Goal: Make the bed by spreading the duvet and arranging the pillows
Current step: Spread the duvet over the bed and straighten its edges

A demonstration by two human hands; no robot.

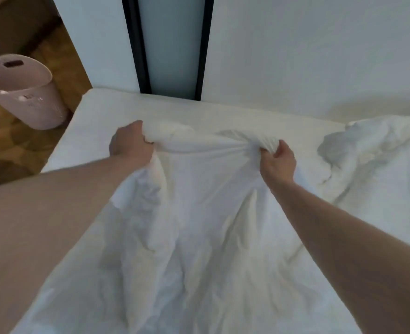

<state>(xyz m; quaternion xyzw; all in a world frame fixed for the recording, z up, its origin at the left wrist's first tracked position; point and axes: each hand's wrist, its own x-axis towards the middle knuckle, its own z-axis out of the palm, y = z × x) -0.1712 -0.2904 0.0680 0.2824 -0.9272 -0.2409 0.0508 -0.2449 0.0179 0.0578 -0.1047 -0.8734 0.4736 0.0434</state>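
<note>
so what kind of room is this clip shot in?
Most likely a bedroom. Both hands, left and right, grip a rumpled white duvet over a bed set against a white wall. A pale bin stands on the wood floor beside it.

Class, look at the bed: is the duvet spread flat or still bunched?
Bunched: the duvet is creased, gathered in the left hand and right hand.

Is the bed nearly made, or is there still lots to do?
Still lots. Done: nothing looks finished. In hand: the left hand and right hand each grip a bunched edge of the white duvet, which is stretched between them over the mattress. Left: the duvet is crumpled, heaped at the right, and no pillows are in view.
</note>
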